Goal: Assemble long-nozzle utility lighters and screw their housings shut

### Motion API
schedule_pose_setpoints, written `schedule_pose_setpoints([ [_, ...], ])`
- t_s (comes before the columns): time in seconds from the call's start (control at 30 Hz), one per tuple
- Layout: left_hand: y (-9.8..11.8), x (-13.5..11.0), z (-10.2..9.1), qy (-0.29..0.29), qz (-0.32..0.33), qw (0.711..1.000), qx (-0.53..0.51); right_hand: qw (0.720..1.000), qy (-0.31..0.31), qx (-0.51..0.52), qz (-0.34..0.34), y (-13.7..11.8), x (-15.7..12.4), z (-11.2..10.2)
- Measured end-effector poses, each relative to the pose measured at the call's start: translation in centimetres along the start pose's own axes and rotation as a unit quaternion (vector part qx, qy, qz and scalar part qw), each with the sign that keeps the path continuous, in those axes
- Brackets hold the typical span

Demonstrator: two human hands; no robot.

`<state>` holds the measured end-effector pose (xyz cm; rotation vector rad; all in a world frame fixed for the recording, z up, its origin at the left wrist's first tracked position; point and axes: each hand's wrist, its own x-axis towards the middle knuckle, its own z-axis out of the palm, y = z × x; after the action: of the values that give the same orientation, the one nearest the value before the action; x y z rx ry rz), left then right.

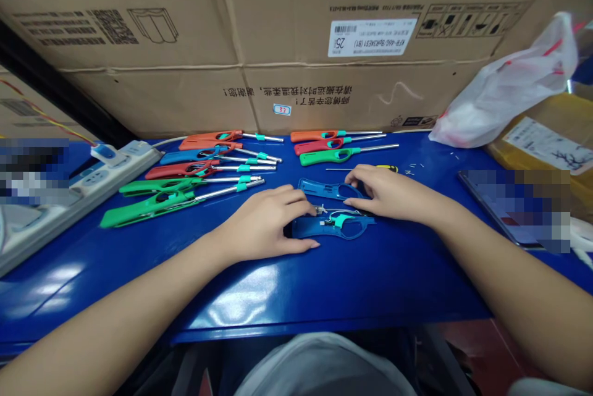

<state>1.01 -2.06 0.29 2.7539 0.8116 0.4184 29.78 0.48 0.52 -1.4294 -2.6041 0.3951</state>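
A blue lighter's casing lies split into two halves on the blue table. My left hand (pixel 277 223) is closed around the left end of the lower casing half (pixel 306 228), thumb along its near edge. Inside that half sit a teal trigger (pixel 340 220) and small metal parts (pixel 319 209). With thumb and fingers my right hand (pixel 382 191) pinches the right end of the upper casing half (pixel 319 188), which looks hollow. Behind the right hand lies a screwdriver (pixel 340 169) with a yellow and black handle (pixel 389 168).
Several assembled lighters (pixel 157 203) lie at left; an orange, a red and a green lighter (pixel 319 157) lie behind. Small screws (pixel 411 167) are scattered right. A power strip (pixel 111 167), phone (pixel 495 210), plastic bag (pixel 504 87) and cardboard box (pixel 278 25) stand around.
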Motion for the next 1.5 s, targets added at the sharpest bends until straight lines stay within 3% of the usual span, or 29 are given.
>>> schedule_pose_setpoints([
  [0.1,0.0,-0.1,0.3,-0.024,-0.019,0.999,-0.013,0.999,0.012,0.035,0.023,-0.1,0.1,-0.6],
  [0.27,-0.4,0.1,0.9,0.011,-0.083,0.996,-0.034,0.992,0.036,0.117,0.012,-0.9,-0.9,-2.4],
  [0.43,-1.1,0.3,0.9,0.053,-0.104,0.991,-0.071,0.975,-0.137,0.169,-0.049,-1.8,-1.8,-2.8],
  [0.5,-1.5,0.4,1.0,0.087,-0.115,0.985,-0.091,0.972,-0.163,0.151,-0.075,-2.0,-1.8,-2.5],
  [0.6,-2.2,0.5,1.5,0.115,-0.117,0.984,-0.069,0.974,-0.132,0.139,-0.118,-2.1,-1.3,-1.6],
  [0.73,-3.0,0.7,2.1,0.119,-0.112,0.983,-0.081,0.989,0.052,0.117,-0.074,-2.3,-0.2,0.1],
  [0.8,-3.1,0.9,2.3,0.123,-0.120,0.979,-0.108,0.988,0.101,0.100,-0.053,-2.4,0.3,1.0],
  [0.97,-2.7,1.0,2.5,0.134,-0.116,0.976,-0.129,0.982,0.066,0.169,-0.050,-2.5,1.2,2.6],
  [1.17,-2.3,0.9,2.5,0.199,-0.071,0.965,-0.153,0.973,0.059,0.221,-0.026,-2.5,1.4,2.7],
  [1.3,-2.4,0.9,2.3,0.218,-0.061,0.958,-0.176,0.975,0.067,0.205,-0.060,-2.2,1.4,2.4],
  [1.5,-2.5,1.0,2.4,0.187,-0.097,0.957,-0.202,0.983,0.061,0.143,-0.098,-1.6,1.3,1.8],
])
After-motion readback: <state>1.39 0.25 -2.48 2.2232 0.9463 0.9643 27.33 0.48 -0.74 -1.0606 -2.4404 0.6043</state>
